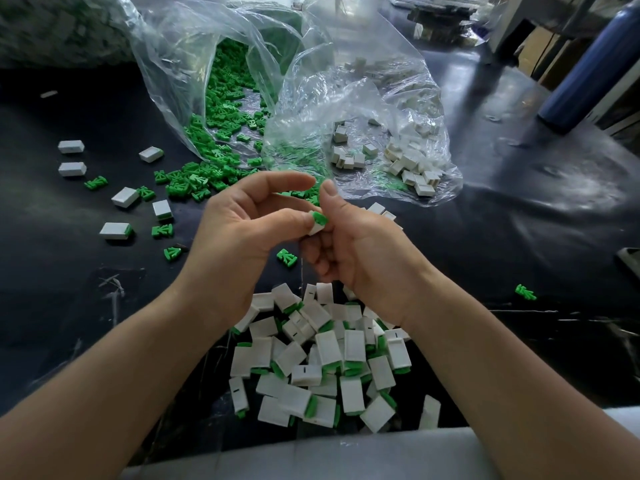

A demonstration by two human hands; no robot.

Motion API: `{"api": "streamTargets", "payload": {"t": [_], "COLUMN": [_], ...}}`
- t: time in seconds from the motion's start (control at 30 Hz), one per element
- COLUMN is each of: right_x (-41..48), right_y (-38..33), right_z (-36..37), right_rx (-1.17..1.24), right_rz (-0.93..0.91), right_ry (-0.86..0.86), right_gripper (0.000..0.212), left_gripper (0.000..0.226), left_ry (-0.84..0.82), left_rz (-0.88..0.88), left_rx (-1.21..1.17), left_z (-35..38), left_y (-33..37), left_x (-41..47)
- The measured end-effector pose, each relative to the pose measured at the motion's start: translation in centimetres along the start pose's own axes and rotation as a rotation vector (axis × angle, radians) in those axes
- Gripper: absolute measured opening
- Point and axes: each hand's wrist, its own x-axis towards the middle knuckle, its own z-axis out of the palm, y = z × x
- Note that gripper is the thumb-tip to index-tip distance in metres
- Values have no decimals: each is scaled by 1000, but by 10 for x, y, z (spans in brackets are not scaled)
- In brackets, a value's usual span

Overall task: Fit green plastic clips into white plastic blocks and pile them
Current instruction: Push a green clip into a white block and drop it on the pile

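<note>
White block (316,231) with green clip (320,218) showing at its upper end, pinched in mid-air between both hands, over the black table (519,220). Left hand (239,233) gripping: thumb tip pressed on the block's left face, forefinger arched over the top, not touching. Right hand (356,254) gripping as well: curled fingers under and behind the block, thumb raised beside the clip. Depth of clip in block: cannot tell. Beneath the grip, toward the body: pile of fitted blocks (325,362), white with green ends, lying every way, many touching or overlapping. Just below and left of the grip: single loose clip (286,257) flat on the table. Beyond the grip: spill of green clips (194,181) at the mouth of a clear bag (166,64) lying on its side. Beyond and right of the grip: second clear bag (398,98) holding loose white blocks (408,161). Well left of the grip: scattered blocks (124,197) and stray clips, some blocks green at one end. Far right of the grip: lone clip (525,292); farther back, dark blue cylinder (585,64) standing upright.
</note>
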Motion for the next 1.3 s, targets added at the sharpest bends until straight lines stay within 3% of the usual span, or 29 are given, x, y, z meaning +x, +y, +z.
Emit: {"api": "streamTargets", "payload": {"t": [0.23, 0.53, 0.7, 0.93, 1.1, 1.2, 1.3], "right_x": [1, 0, 0, 1, 2, 2, 2], "right_y": [2, 0, 3, 5, 7, 7, 7], "right_z": [3, 2, 6, 7, 6, 6, 5], "right_rx": [-127, -96, -189, -116, -83, -71, -106], "right_rz": [-59, -88, -126, -119, -99, -98, -96], "right_ry": [66, 0, 79, 77, 51, 63, 75], "right_gripper": [49, 51, 39, 35, 54, 37, 35], "left_gripper": [25, 30, 34, 35, 36, 36, 36], "left_ry": [-12, 4, 0, 15, 22, 19, 25], "left_rz": [19, 22, 30, 32, 42, 57, 62], "left_rx": [-24, -18, -12, 3, 25, 38, 43], "left_z": [1, 0, 1, 2, 2, 3, 4], "left_y": [-1, 1, 0, -2, -4, -4, -5], "left_x": [-1, -1, -2, -1, -1, -1, -2]}}
